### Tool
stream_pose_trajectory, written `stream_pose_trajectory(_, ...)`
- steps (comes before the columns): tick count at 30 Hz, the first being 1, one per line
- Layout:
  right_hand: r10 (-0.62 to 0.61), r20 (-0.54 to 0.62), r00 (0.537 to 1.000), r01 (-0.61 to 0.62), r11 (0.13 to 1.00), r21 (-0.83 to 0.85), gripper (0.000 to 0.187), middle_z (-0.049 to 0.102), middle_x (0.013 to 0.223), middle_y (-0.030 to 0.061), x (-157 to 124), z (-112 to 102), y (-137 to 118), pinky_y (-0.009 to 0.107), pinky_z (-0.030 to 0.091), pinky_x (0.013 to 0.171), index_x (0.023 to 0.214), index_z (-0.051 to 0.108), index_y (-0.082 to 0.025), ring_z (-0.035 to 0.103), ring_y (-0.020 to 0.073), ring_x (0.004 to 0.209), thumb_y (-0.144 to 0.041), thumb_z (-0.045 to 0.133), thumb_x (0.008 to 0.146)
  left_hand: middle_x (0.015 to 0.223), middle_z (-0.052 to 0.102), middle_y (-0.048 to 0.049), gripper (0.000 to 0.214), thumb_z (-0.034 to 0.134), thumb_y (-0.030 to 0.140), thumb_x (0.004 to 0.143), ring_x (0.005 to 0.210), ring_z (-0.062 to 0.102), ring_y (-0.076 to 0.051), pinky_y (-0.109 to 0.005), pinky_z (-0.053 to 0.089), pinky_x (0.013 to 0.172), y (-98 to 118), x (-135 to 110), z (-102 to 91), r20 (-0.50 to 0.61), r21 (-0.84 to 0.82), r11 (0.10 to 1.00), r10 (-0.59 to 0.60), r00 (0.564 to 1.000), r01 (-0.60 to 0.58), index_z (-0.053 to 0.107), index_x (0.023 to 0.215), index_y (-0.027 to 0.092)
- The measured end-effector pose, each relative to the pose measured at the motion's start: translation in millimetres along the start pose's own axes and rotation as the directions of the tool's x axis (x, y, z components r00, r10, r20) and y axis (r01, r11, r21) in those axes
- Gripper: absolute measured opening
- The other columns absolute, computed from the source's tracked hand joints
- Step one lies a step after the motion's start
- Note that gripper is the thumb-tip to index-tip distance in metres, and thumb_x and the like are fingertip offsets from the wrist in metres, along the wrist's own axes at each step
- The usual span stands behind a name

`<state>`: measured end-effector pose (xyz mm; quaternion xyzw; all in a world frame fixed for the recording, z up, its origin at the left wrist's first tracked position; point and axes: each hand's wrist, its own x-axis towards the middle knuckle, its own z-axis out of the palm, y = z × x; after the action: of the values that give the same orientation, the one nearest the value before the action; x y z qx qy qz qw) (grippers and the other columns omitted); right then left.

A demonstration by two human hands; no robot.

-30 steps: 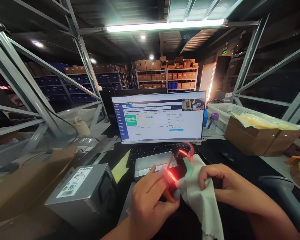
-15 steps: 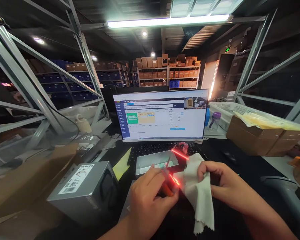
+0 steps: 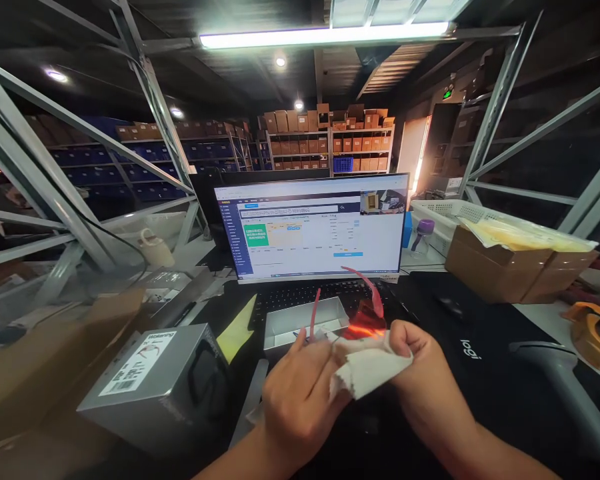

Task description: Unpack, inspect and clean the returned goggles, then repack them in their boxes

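A person's two bare hands are working close together above a dark counter [image 3: 485,347], low in the middle of the view. The left hand [image 3: 300,393] is pinching a pair of red glasses [image 3: 365,323] at one edge, its grip pressed together on the frame. The right hand [image 3: 415,373] is closing its grip on a white cloth [image 3: 367,370], bunching it against the underside of the glowing red lens. The glasses are being held in the air between both hands, just in front of a black keyboard [image 3: 330,293], with their two thin temple arms pointing up and away from the person.

A shallow grey tray [image 3: 300,320] is lying on the keyboard, just behind the left hand. A lit monitor [image 3: 313,223] is standing behind the keyboard. A grey box [image 3: 155,380] with a white label is sitting to the left, near a yellow sheet [image 3: 237,330]. An open cardboard box [image 3: 515,273] is resting on the right, well apart from the hands. Shelves of boxes are filling the dim background.
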<state>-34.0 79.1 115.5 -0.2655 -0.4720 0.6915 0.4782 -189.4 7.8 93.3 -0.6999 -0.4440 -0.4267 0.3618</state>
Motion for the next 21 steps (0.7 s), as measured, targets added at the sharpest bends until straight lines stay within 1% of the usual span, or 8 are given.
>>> stream_pose_trajectory(4, 0.022, -0.015, 1.000, -0.020, 0.997, 0.078, 0.070, 0.037, 0.054, -0.0084, 18, -14, -18, 0.018, 0.027, 0.049, 0.061, 0.023, -0.022, 0.030, 0.0058, 0.053, -0.024, 0.092, 0.047, 0.091, 0.078, -0.0054, 0.008, 0.069, 0.009, 0.085, 0.084, 0.074, -0.016, -0.035, 0.053, 0.107, -1, 6, 0.8, 0.023, -0.140, 0.990, -0.033, 0.999, 0.036, 0.068, 0.089, 0.016)
stream_pose_trajectory(8, 0.050, 0.204, 0.978, 0.002, 0.969, -0.249, 0.059, 0.042, 0.057, -0.0060, 38, -49, -44, 0.019, 0.026, 0.050, 0.060, 0.029, -0.021, 0.034, 0.0071, 0.054, -0.025, 0.088, 0.054, 0.091, 0.077, -0.0035, 0.014, 0.067, 0.005, 0.082, 0.081, 0.073, -0.015, -0.039, 0.053, 0.107, -10, 12, -2.1, 0.043, -0.163, 0.980, -0.106, 0.993, 0.112, 0.068, 0.086, 0.018)
stream_pose_trajectory(9, 0.020, 0.235, 0.972, 0.073, 0.921, -0.381, 0.053, 0.043, 0.058, -0.0054, 41, -61, -52, 0.020, 0.026, 0.050, 0.060, 0.031, -0.021, 0.034, 0.0081, 0.055, -0.024, 0.084, 0.058, 0.090, 0.076, -0.0034, 0.013, 0.066, 0.005, 0.082, 0.080, 0.072, -0.015, -0.040, 0.054, 0.107, -13, 14, -4.3, 0.060, -0.180, 0.975, -0.119, 0.991, 0.128, 0.067, 0.084, 0.018)
stream_pose_trajectory(11, -0.125, 0.243, 0.962, 0.254, 0.738, -0.625, 0.040, 0.043, 0.060, -0.0038, 43, -86, -69, 0.022, 0.026, 0.051, 0.061, 0.036, -0.022, 0.036, 0.0106, 0.058, -0.021, 0.076, 0.065, 0.089, 0.075, -0.0029, 0.014, 0.063, 0.007, 0.084, 0.081, 0.072, -0.015, -0.040, 0.056, 0.104, -21, 19, -9.8, 0.130, -0.222, 0.965, -0.112, 0.985, 0.139, 0.067, 0.080, 0.020)
stream_pose_trajectory(13, -0.221, 0.267, 0.938, 0.347, 0.564, -0.750, 0.033, 0.046, 0.063, -0.0025, 40, -103, -83, 0.024, 0.028, 0.052, 0.064, 0.040, -0.022, 0.037, 0.0127, 0.061, -0.019, 0.072, 0.068, 0.090, 0.075, -0.0027, 0.015, 0.061, 0.008, 0.086, 0.084, 0.072, -0.016, -0.038, 0.058, 0.101, -27, 24, -15.0, 0.219, -0.253, 0.963, -0.039, 0.975, 0.095, 0.068, 0.082, 0.020)
stream_pose_trajectory(14, -0.228, 0.288, 0.930, 0.366, 0.520, -0.772, 0.030, 0.048, 0.065, -0.0022, 37, -106, -87, 0.025, 0.030, 0.053, 0.067, 0.042, -0.022, 0.039, 0.0134, 0.062, -0.019, 0.072, 0.069, 0.092, 0.075, -0.0029, 0.015, 0.060, 0.009, 0.087, 0.087, 0.072, -0.016, -0.038, 0.058, 0.100, -29, 27, -16.9, 0.265, -0.267, 0.962, 0.014, 0.964, 0.059, 0.069, 0.085, 0.021)
stream_pose_trajectory(18, -0.148, 0.430, 0.891, 0.449, 0.440, -0.778, 0.023, 0.054, 0.073, -0.0028, 25, -90, -85, 0.026, 0.036, 0.059, 0.077, 0.047, -0.022, 0.044, 0.0140, 0.066, -0.021, 0.070, 0.074, 0.100, 0.075, -0.0043, 0.014, 0.057, 0.009, 0.091, 0.099, 0.071, -0.018, -0.038, 0.055, 0.105, -30, 31, -19.6, 0.413, -0.318, 0.947, 0.190, 0.891, -0.054, 0.068, 0.093, 0.018)
stream_pose_trajectory(21, 0.035, 0.552, 0.833, 0.486, 0.428, -0.762, 0.015, 0.055, 0.075, -0.0044, 20, -69, -75, 0.024, 0.036, 0.060, 0.084, 0.049, -0.023, 0.045, 0.0126, 0.066, -0.019, 0.063, 0.083, 0.100, 0.074, -0.0048, 0.013, 0.056, 0.009, 0.092, 0.104, 0.070, -0.019, -0.040, 0.052, 0.110, -26, 31, -19.6, 0.465, -0.315, 0.944, 0.242, 0.852, -0.096, 0.065, 0.089, 0.017)
